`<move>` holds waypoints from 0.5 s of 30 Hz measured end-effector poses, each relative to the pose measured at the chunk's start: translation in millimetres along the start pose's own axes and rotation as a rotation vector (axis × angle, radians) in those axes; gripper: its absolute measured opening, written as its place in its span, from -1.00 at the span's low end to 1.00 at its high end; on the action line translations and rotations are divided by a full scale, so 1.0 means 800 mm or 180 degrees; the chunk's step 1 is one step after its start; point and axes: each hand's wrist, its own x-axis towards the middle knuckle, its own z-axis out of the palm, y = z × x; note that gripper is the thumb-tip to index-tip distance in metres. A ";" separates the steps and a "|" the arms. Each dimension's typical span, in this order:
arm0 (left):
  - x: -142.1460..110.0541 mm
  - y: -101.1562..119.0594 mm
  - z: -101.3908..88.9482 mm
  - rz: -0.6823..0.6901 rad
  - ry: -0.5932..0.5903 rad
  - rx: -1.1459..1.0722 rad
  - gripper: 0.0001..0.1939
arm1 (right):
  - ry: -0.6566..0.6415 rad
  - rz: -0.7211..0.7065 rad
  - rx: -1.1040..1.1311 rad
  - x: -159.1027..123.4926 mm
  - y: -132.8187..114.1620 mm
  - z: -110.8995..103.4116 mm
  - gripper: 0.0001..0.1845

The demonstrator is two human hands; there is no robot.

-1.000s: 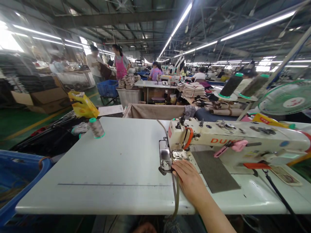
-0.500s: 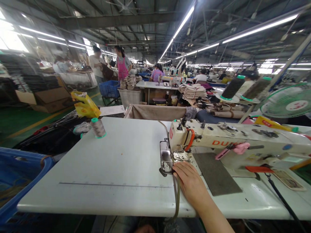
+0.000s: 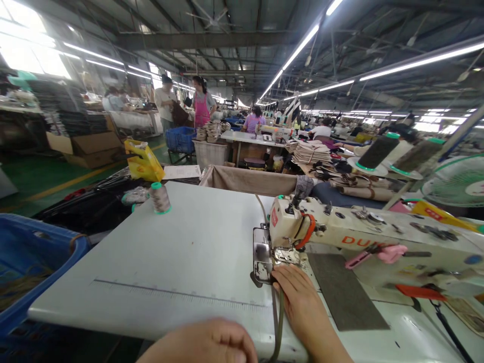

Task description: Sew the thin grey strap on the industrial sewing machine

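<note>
Right hand [image 3: 302, 305]: lies flat on the counter [image 3: 181, 262], fingers [image 3: 282, 276] stretched forward and loose, tips at the presser foot [image 3: 285, 255] of the sewing machine [image 3: 363, 242]; it pins down rather than grips
Strap [image 3: 279, 322]: narrow olive-grey strip, runs from under the presser foot toward the near counter edge and drops over it, just beside the right hand on its left side
Left hand [image 3: 206, 345]: low at the near edge, knuckles up, fingers curled under; whether it grips anything cannot be told
Machine head: cream body, orange lever, metal guide plate [image 3: 260, 257] on its left face, dark mat [image 3: 346, 290] on the bed to the right
Also on the counter: grey thread cone [image 3: 160, 197] at the far left corner
Surroundings: blue bin [image 3: 34, 272] at left, green fan [image 3: 456, 181] at right, other people at distant work stations
Risk, judged: fingertips sit very close to the needle area, so a stitch could catch them; the hanging strap could drag sideways under its own weight and skew the seam
</note>
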 end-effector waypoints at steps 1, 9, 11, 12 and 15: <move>0.008 0.017 -0.003 0.0169 -0.0006 0.0023 -0.58 | 0.0007 -0.0021 -0.0019 0.000 0.001 0.000 -0.68; 0.140 0.127 -0.049 0.1361 0.1740 -0.0560 -0.75 | -0.0068 -0.0103 -0.0083 -0.004 0.010 0.009 -0.67; 0.171 0.144 -0.062 0.1324 0.1809 -0.0689 -0.72 | -0.0080 -0.0105 -0.0117 -0.008 0.012 0.011 -0.67; 0.185 0.152 -0.067 0.1288 0.1843 -0.0743 -0.70 | -0.0075 -0.0112 -0.0132 -0.010 0.014 0.012 -0.67; 0.222 0.172 -0.079 0.1158 0.1905 -0.0826 -0.75 | -0.0061 -0.0121 -0.0197 -0.014 0.015 0.013 -0.66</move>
